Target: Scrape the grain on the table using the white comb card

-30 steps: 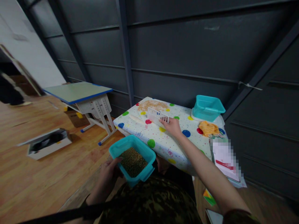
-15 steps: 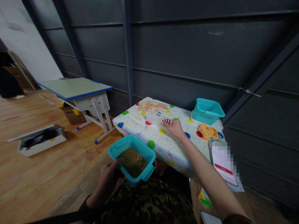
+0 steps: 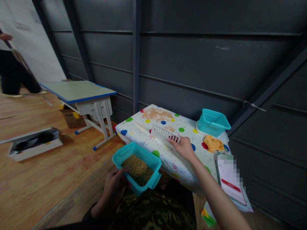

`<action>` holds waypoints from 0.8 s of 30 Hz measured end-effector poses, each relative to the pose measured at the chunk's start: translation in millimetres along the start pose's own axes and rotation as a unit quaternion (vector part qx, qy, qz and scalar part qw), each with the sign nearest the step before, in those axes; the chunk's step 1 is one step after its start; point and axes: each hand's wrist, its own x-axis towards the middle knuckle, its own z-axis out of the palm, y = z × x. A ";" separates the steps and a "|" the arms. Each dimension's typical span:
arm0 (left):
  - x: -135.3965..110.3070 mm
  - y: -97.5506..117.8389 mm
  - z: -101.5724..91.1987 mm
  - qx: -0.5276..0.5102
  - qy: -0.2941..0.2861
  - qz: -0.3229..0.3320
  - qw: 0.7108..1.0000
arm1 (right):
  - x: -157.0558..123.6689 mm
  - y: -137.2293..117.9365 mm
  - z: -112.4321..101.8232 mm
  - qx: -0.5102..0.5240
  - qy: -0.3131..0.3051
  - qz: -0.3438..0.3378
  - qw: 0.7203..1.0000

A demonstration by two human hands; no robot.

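Note:
My left hand grips the near left side of a teal tub filled with small green beans, held below the table's front edge over my lap. My right hand is closed on the right end of a white slotted plastic tray, which rests tilted on the table with the dotted cloth. A patch of tan grain lies spread on the cloth at the far left, behind the tray.
An empty teal tub stands on a white lid at the back right, an orange cloth in front of it. A clipboard with paper lies at the right edge. A blue-edged desk and an open box stand left. A person stands far left.
My right hand has pulled the white tray nearer to the table's front edge, away from the grain patch. The left hand still holds the bean tub in about the same place.

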 end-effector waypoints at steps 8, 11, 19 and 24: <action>6.7 -10.8 2.1 -0.015 0.021 -0.011 1.000 | -27.3 -15.0 -2.2 0.004 0.000 -0.024 1.000; 9.2 -14.3 3.5 -0.027 0.014 -0.011 0.999 | -35.4 -19.7 -1.1 0.003 -0.001 -0.039 0.999; 4.6 -12.3 2.7 0.003 0.002 -0.005 1.000 | -64.9 -40.9 1.0 0.024 0.001 -0.057 0.998; 3.4 -15.5 3.0 -0.002 0.010 -0.012 1.000 | -69.9 -36.5 -3.7 0.041 0.012 -0.020 0.999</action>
